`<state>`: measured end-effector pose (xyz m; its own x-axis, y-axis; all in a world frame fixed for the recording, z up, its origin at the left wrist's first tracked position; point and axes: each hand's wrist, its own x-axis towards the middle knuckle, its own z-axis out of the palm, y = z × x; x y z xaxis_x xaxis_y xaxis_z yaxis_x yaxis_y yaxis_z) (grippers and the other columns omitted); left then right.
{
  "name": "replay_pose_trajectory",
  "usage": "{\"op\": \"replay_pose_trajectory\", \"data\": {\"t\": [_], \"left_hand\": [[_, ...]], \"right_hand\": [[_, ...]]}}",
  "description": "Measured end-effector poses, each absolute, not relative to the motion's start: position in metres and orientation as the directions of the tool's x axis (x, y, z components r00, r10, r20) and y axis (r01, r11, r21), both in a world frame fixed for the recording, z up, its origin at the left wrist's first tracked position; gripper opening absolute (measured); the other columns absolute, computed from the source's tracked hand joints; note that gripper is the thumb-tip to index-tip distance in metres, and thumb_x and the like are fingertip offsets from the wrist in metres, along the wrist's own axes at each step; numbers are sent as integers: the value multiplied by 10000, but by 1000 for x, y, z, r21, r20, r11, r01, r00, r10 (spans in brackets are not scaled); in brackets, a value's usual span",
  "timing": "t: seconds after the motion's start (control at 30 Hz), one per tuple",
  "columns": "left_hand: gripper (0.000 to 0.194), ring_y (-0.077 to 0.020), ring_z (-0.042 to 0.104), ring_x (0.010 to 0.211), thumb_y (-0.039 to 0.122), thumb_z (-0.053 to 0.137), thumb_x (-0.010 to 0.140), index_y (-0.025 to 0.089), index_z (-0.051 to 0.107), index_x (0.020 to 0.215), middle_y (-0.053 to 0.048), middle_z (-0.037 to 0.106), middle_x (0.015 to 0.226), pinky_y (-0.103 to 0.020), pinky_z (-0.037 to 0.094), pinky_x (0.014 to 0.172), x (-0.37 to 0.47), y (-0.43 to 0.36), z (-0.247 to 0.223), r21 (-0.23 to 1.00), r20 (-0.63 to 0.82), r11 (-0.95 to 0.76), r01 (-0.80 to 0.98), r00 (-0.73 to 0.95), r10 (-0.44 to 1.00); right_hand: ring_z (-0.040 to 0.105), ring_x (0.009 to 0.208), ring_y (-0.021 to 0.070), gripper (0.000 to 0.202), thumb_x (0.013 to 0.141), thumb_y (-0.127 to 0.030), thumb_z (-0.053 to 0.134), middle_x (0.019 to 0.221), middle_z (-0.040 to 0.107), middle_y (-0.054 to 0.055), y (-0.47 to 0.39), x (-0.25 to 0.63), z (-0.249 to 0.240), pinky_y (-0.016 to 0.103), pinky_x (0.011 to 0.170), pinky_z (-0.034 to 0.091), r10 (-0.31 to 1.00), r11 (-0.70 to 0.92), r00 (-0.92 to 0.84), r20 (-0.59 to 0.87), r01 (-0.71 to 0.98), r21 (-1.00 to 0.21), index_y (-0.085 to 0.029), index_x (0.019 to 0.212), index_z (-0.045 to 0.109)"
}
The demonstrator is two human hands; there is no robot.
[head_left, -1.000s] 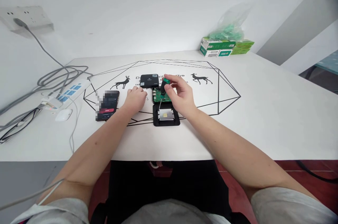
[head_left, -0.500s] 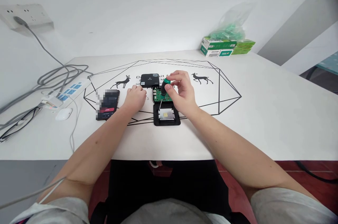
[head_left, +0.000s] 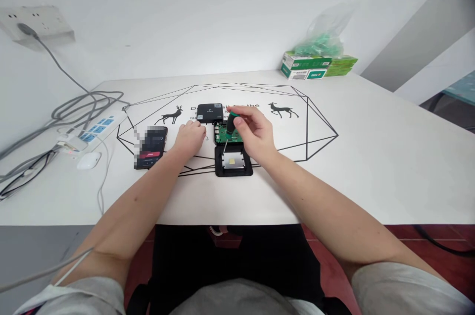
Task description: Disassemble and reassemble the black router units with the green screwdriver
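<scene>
My right hand (head_left: pixel 256 131) is closed around a screwdriver (head_left: pixel 232 123) with a black and green handle. The screwdriver leans, its thin shaft slanting down to the left, with the tip over the near part of the opened device. A green circuit board (head_left: pixel 221 132) sits in a black housing under the handle, partly covered by my hand. Nearer to me lies a black square frame with a silver metal plate (head_left: pixel 233 160). My left hand (head_left: pixel 191 137) rests on the table left of the board, fingers curled, close to a black lid (head_left: pixel 210 112).
A phone (head_left: pixel 151 147) lies left of my left hand. Farther left are a power strip (head_left: pixel 98 129), coiled grey cables (head_left: pixel 85 102) and a white earphone case (head_left: pixel 89 160). Green and white boxes (head_left: pixel 306 65) with a plastic bag (head_left: pixel 324 40) stand at the back right.
The fingers of my right hand have shifted on the screwdriver, now reaching over the top of its handle. My left hand and the device parts stay in place.
</scene>
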<state>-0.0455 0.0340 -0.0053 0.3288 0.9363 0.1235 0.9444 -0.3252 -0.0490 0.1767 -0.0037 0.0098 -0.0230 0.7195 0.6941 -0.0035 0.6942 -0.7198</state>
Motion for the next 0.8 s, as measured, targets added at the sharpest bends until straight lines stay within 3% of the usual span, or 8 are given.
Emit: {"op": "replay_pose_trajectory", "data": {"t": [0.13, 0.27, 0.37, 0.47, 0.57, 0.63, 0.7, 0.8], "left_hand": [[284, -392, 585, 1267, 189, 504, 1098, 179, 788, 1109, -181, 734, 1250, -538, 464, 1037, -43, 34, -7, -40, 147, -323, 946, 325, 934], [211, -365, 613, 1233, 181, 530, 1071, 192, 741, 1071, -163, 743, 1197, -488, 492, 1004, -43, 35, -5, 77, 212, -315, 946, 293, 932], [174, -329, 647, 1143, 202, 539, 1049, 202, 702, 990, -140, 743, 1103, -455, 511, 994, -43, 34, -1, 243, 271, -382, 892, 316, 909], [122, -269, 671, 1013, 220, 584, 1003, 218, 672, 918, -80, 740, 1013, -404, 535, 942, -39, 28, 4, 529, 292, -392, 753, 272, 917], [108, -219, 668, 870, 298, 712, 954, 217, 683, 887, -37, 719, 884, -352, 541, 827, -35, 20, 12, 834, 115, -200, 515, 192, 975], [175, -190, 656, 818, 316, 798, 906, 204, 677, 846, -35, 699, 838, -327, 534, 769, -34, 16, 17, 954, -47, -14, 300, 194, 980], [220, -161, 653, 822, 291, 864, 859, 183, 678, 815, -50, 709, 878, -302, 530, 750, -34, 15, 21, 985, -152, 127, 118, 238, 959], [238, -120, 638, 779, 239, 923, 812, 151, 701, 804, -56, 711, 891, -265, 520, 716, -37, 16, 23, 962, -257, 273, -12, 308, 916]], "right_hand": [[747, 1150, 246, 302, 1062, -571, 598, 1236, 804, 33, -4, 179, 12, 513, 988, 628, 694, 720, -52, 718, 54, -692, -367, 1213, 763], [696, 1031, 232, 268, 1026, -535, 675, 1120, 768, 35, 0, 179, 11, 459, 881, 602, 667, 740, -30, 745, 152, -656, -359, 1205, 768], [661, 955, 214, 317, 949, -537, 792, 1068, 707, 23, 3, 178, 8, 442, 862, 588, 669, 733, -1, 743, 164, -660, -360, 1212, 771], [657, 965, 213, 313, 990, -557, 736, 1047, 661, 17, 2, 180, 7, 463, 905, 603, 677, 730, -2, 736, 129, -671, -404, 1259, 780], [657, 978, 215, 291, 1083, -523, 588, 1011, 644, 21, -1, 183, 11, 478, 919, 611, 651, 756, -29, 758, 107, -645, -439, 1269, 796], [656, 967, 213, 284, 1091, -506, 580, 1002, 648, 24, -1, 184, 13, 472, 894, 615, 638, 768, -40, 769, 102, -632, -431, 1246, 806], [664, 995, 216, 257, 1067, -522, 626, 1038, 657, 32, 0, 183, 13, 457, 864, 628, 647, 761, -22, 762, 77, -644, -408, 1213, 804], [701, 1107, 222, 264, 983, -571, 748, 1185, 670, 42, 2, 179, 11, 440, 880, 665, 693, 721, 20, 721, -32, -692, -362, 1145, 762]]}}
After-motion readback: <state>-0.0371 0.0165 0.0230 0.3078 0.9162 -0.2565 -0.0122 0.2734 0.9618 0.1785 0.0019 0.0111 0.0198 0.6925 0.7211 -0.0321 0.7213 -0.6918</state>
